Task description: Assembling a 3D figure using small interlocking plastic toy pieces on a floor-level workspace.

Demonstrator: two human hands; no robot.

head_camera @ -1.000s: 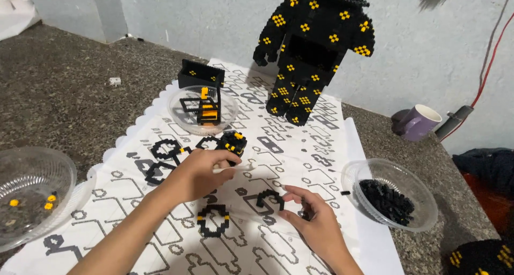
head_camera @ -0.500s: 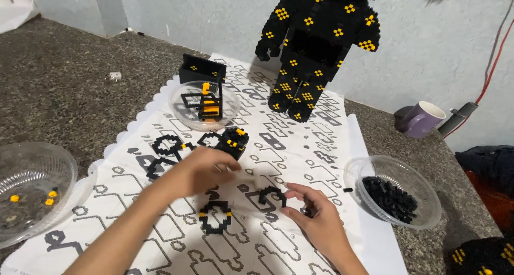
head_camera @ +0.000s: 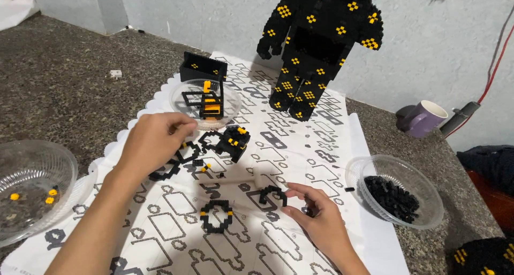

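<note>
Brick arc: a small black curved piece of tiny bricks (head_camera: 273, 193), lying flat on the patterned sheet (head_camera: 300, 162) near the middle, touched by the right hand's fingertips at its 3 o'clock side.
Brick ring: a closed black ring with a few yellow studs (head_camera: 216, 216), at 8 o'clock from the arc, free of both hands.
Black chain pieces: looped black strips with yellow bits (head_camera: 182, 160), partly under the left hand, just left of a chunky black-and-yellow block (head_camera: 235, 141).
Edges: the sheet's scalloped left border runs by a clear bowl (head_camera: 32, 192) holding a few yellow bricks; at 3 o'clock a second clear bowl (head_camera: 399, 192) of black bricks sits over the sheet's right edge.
Open room: bare sheet lies between arc and right-hand bowl, and at 12 o'clock toward the tall black figure (head_camera: 316, 45).
Left hand: left hand (head_camera: 152, 141) comes in from 7 o'clock, fingers curled down, pinched over the chain pieces; whether it grips one I cannot tell.
Right hand: right hand (head_camera: 316, 219) comes in from 5 o'clock, palm down, thumb and forefinger loosely parted at the arc's end, not clamped on it.
</note>
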